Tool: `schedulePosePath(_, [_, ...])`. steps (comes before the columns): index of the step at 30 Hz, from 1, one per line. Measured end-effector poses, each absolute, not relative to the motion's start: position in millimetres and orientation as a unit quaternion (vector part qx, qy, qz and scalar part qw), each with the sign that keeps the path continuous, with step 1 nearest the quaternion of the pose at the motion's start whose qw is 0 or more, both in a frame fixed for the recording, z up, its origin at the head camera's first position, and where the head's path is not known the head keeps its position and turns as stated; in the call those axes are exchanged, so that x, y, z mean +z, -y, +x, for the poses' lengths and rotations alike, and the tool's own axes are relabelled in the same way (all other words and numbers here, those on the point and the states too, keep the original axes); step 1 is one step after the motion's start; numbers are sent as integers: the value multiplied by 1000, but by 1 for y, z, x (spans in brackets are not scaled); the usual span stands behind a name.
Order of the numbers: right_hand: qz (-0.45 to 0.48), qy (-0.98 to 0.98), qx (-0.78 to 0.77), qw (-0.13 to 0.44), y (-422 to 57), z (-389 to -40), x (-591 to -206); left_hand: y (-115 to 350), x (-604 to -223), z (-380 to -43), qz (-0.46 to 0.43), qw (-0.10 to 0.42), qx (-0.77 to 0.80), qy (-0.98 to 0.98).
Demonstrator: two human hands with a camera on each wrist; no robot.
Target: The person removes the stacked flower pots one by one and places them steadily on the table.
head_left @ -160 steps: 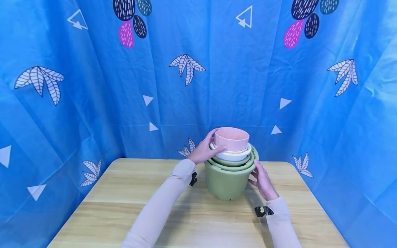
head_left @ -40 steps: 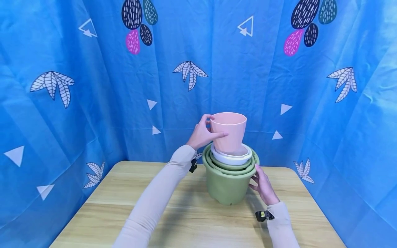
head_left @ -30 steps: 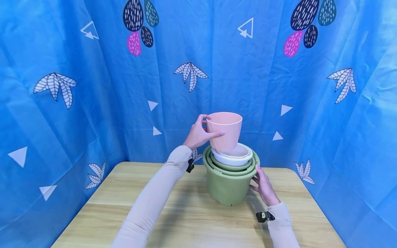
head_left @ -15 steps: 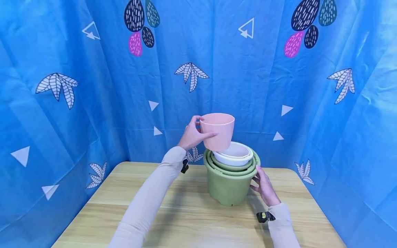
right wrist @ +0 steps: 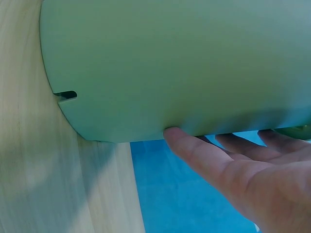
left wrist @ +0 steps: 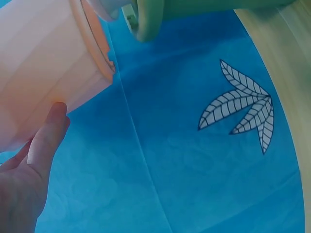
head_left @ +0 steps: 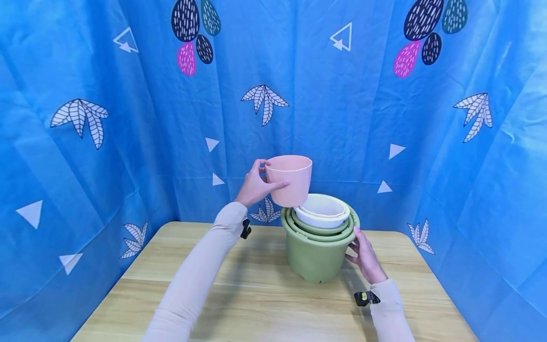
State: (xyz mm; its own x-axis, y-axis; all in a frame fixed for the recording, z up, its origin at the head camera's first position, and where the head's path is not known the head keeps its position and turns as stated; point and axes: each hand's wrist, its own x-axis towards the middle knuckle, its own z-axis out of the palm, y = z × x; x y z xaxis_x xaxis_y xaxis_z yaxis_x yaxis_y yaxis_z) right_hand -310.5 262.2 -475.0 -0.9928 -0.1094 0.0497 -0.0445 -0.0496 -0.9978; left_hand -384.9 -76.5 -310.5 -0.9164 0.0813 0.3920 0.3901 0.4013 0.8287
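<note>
Head view: blue curtain (head_left: 333,118), printed with leaves, triangles and coloured ovals, surrounds the left, far and right edges of the wood-grain table (head_left: 252,304). Right of the middle of the table's far edge stands a large green pot (head_left: 314,259), nesting smaller green and white pots (head_left: 320,222). Thumb and fingers of the left hand (head_left: 255,186) pinch a pink pot (head_left: 290,185), raised above the table, left of the stack's top.

Left wrist view: a fingertip presses the pink pot's side; beyond hangs the curtain.

Right wrist view: the right hand (right wrist: 248,177), fingers spread, touches the large green pot's wall without clasping it.
</note>
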Motion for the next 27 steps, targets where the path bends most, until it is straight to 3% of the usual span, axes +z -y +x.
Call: schedulePosePath(27, [-54, -686, -726, 24, -264, -310, -477, 127, -333, -378, -87, 162, -531, 827])
